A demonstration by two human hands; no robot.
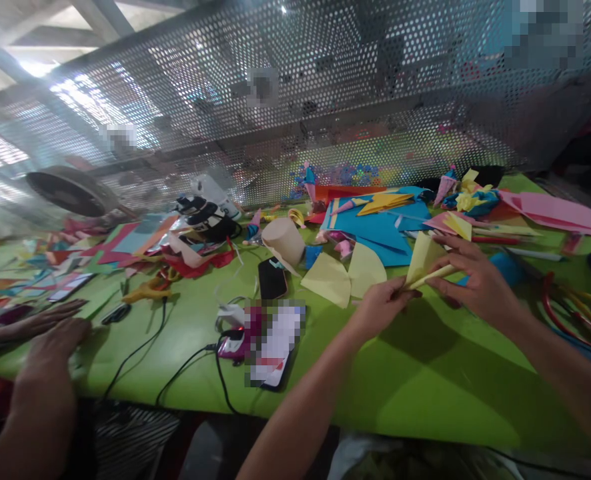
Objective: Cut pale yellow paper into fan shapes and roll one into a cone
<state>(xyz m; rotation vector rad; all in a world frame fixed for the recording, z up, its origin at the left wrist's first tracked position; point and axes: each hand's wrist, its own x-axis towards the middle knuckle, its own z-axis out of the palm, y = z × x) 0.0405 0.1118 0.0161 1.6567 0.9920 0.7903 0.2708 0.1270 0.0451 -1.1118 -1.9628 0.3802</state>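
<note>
Above the green table (455, 380), both my hands hold a piece of pale yellow paper (422, 259) with a narrow rolled or folded edge along its bottom. My left hand (381, 305) pinches the left end of that edge. My right hand (473, 280) grips the right end, its fingers bent over the paper. Two fan-shaped pale yellow paper pieces (329, 276) lie flat just left of my left hand. A blue round object (506, 268) is partly hidden behind my right hand.
A phone (278, 347), a power strip (238, 345) with cables and a yellow glue gun (148, 288) lie leftward. A co-worker's hands (58, 327) rest at far left. Blue paper sheets (383, 230), a paper roll (283, 241) and scissors (558, 313) lie around. Perforated metal panels (275, 133) stand behind.
</note>
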